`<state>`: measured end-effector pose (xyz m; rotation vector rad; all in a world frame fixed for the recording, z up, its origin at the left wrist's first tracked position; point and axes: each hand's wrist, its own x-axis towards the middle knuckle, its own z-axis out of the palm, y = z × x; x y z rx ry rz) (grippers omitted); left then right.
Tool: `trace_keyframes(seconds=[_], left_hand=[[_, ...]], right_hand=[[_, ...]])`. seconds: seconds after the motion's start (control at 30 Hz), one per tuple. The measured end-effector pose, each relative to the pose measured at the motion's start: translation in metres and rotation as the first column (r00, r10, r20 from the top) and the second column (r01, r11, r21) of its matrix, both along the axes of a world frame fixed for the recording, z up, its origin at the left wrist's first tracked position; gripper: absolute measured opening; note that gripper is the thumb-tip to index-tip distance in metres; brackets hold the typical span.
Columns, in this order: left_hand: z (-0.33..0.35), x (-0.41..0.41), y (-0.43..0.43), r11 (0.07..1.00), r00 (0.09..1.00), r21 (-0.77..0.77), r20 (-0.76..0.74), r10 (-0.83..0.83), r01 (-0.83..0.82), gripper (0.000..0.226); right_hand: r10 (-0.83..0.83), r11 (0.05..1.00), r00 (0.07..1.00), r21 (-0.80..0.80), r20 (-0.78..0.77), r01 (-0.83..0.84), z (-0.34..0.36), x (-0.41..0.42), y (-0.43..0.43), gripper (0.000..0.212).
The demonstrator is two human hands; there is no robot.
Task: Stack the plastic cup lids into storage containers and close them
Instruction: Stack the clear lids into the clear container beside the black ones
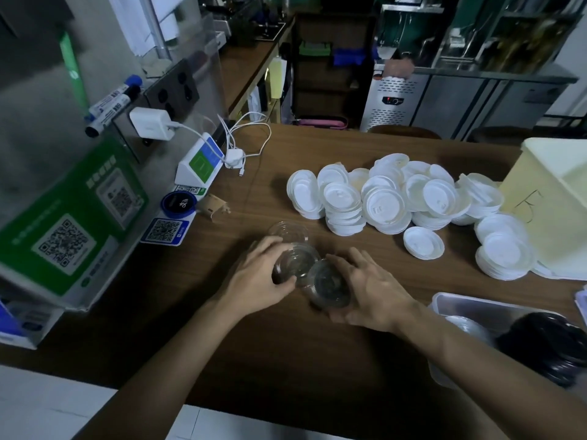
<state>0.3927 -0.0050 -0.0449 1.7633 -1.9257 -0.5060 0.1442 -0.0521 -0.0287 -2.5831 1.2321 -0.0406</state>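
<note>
Two clear plastic lids sit between my hands on the brown table (286, 354). My left hand (257, 281) grips the left clear lid (297, 260) with fingers and thumb curled round its rim. My right hand (371, 290) curls round the right clear lid (330, 285), which touches the left one. A third clear lid (287, 231) lies just behind them. A large pile of white cup lids (397, 196) spreads across the table's far right. A clear storage container (457, 304) at the right edge holds clear lids and black lids (546, 344).
A pale yellow bin (552, 198) stands at the far right beside the white lids. QR-code signs (66, 236), a blue round stand (178, 203), a small white terminal (200, 165) and charger cables (247, 134) line the left side. Shelves and steel cabinets fill the background.
</note>
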Motion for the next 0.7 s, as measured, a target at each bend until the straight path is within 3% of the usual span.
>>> trace_keyframes(seconds=[0.17, 0.43, 0.53, 0.7], left_hand=[[-0.003, -0.018, -0.011, 0.997, 0.994, 0.069, 0.091, -0.053, 0.046, 0.086], [-0.007, -0.033, -0.018, 0.996, 0.982, 0.084, 0.188, -0.032, 0.016, 0.095], [-0.003, -0.044, -0.014, 0.993, 0.986, 0.117, 0.16, -0.036, 0.017, 0.099], [0.01, -0.079, -0.001, 0.999, 0.996, 0.022, 0.087, -0.03, 0.028, 0.093]], right_hand=[[-0.049, 0.999, 0.997, -0.005, 0.056, 0.049, 0.02, -0.037, 0.006, 0.113], [-0.133, 0.991, 0.965, 0.01, 0.228, 0.134, 0.055, -0.103, 0.032, 0.102], [-0.179, 0.982, 0.952, -0.011, 0.247, 0.188, 0.063, -0.144, 0.041, 0.1], [-0.192, 0.981, 0.963, 0.055, 0.189, 0.185, 0.069, -0.191, 0.055, 0.09]])
